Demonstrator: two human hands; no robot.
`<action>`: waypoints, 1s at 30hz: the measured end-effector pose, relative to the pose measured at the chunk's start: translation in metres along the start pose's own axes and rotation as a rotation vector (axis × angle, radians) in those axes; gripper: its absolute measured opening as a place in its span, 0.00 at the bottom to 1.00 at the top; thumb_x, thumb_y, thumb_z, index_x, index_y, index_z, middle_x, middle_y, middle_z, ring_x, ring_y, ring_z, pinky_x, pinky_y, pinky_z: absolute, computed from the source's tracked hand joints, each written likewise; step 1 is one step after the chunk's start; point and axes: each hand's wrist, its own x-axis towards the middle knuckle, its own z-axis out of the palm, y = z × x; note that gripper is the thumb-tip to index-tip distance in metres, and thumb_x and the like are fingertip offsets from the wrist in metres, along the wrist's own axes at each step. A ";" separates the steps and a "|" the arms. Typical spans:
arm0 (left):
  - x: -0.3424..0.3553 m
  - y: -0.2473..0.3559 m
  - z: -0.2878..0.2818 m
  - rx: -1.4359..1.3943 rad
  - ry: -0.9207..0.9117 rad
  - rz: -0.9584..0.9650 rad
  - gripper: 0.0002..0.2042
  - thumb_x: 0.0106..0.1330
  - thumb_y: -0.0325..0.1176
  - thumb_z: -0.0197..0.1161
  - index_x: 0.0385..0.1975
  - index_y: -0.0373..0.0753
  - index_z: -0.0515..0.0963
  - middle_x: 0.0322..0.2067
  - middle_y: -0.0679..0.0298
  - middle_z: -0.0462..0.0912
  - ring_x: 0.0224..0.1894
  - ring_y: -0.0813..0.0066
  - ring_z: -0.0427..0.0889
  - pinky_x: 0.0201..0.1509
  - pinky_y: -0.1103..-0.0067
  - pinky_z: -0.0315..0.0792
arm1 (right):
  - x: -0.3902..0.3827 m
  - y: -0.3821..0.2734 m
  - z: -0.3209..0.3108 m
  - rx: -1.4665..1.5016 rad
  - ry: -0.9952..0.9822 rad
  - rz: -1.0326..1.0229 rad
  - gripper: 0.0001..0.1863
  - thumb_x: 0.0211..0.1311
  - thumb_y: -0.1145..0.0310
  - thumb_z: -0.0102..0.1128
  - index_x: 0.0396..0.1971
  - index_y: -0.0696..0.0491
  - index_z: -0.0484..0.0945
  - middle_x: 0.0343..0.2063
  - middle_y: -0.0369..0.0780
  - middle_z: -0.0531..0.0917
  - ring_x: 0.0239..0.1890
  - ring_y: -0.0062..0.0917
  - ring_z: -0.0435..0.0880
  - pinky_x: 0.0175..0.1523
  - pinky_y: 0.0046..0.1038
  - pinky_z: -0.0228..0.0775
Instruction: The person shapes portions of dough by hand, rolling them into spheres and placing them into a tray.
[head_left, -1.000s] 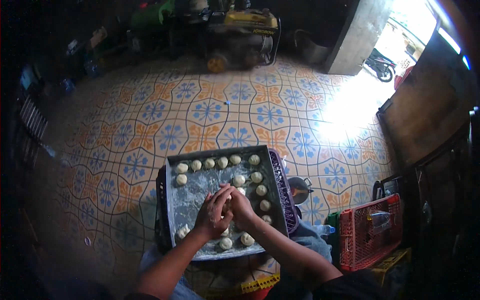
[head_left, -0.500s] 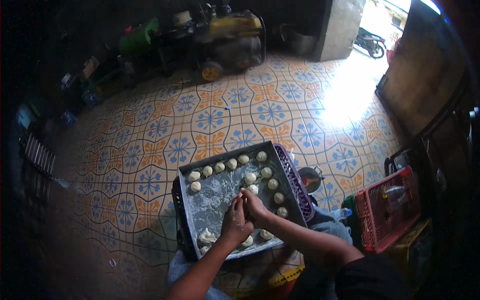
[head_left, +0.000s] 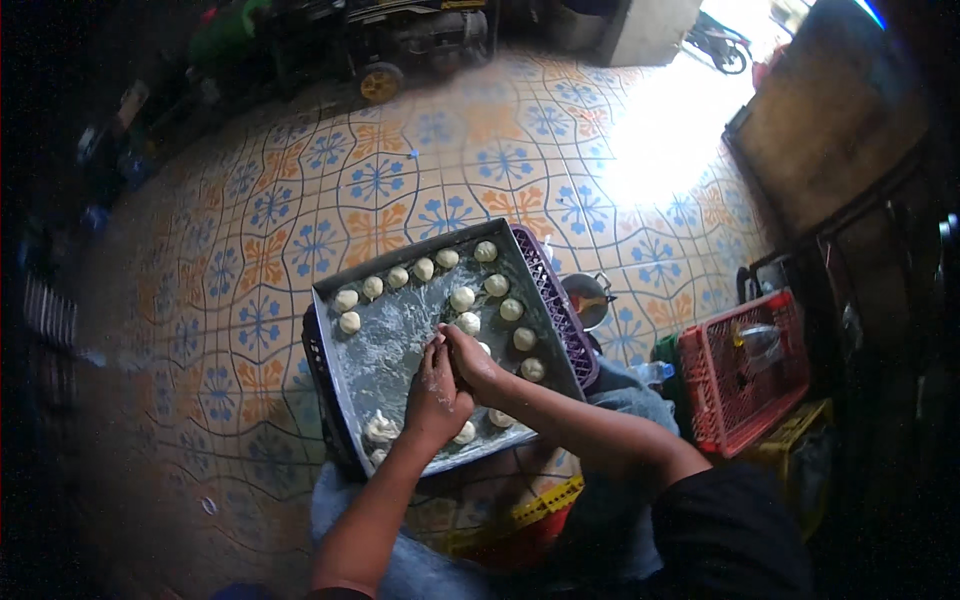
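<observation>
Over a floured, dark metal tray [head_left: 392, 335], my left hand [head_left: 436, 393] and my right hand [head_left: 472, 362] are pressed palm to palm, fingers together. Whatever lies between the palms is hidden. Flour whitens the skin of my left hand. Just beyond the fingertips sits a round dough ball [head_left: 467, 323], and another dough ball [head_left: 462, 298] is behind it. Several more dough balls line the far and right sides, such as a dough ball [head_left: 485, 251] in the far right corner. A ragged dough lump [head_left: 380, 428] rests at the near left corner.
The tray sits on a purple plastic crate [head_left: 560, 310] above my knees. To the right are a metal pot [head_left: 588, 300], a plastic bottle [head_left: 652, 372] and a red crate [head_left: 745, 370]. Patterned tiles [head_left: 310, 245] cover the floor; a wheeled machine [head_left: 420, 50] stands at the back.
The whole view has shifted, so tray, floor and crates appear higher and further left. My hands remain pressed together over the tray, with the right palm and fingers lying flatter against the left.
</observation>
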 end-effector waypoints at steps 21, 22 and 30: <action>0.005 -0.011 -0.004 -0.002 0.035 0.033 0.42 0.53 0.29 0.60 0.71 0.25 0.53 0.70 0.38 0.59 0.70 0.37 0.61 0.76 0.60 0.55 | -0.015 -0.018 0.020 0.023 0.039 -0.009 0.21 0.74 0.48 0.44 0.42 0.52 0.74 0.35 0.38 0.79 0.36 0.25 0.78 0.46 0.31 0.72; 0.006 -0.009 -0.005 -0.013 0.033 0.017 0.42 0.52 0.28 0.60 0.71 0.26 0.54 0.70 0.39 0.59 0.69 0.38 0.62 0.76 0.61 0.55 | -0.021 -0.025 0.023 -0.017 0.063 -0.007 0.20 0.74 0.49 0.44 0.42 0.51 0.74 0.34 0.37 0.78 0.35 0.25 0.78 0.43 0.32 0.73; 0.017 -0.008 -0.013 0.000 0.130 0.153 0.39 0.58 0.27 0.63 0.72 0.34 0.57 0.71 0.48 0.61 0.73 0.47 0.60 0.78 0.57 0.50 | -0.027 -0.039 0.019 -0.048 0.036 0.016 0.29 0.73 0.39 0.44 0.52 0.52 0.71 0.47 0.45 0.80 0.47 0.38 0.83 0.49 0.44 0.74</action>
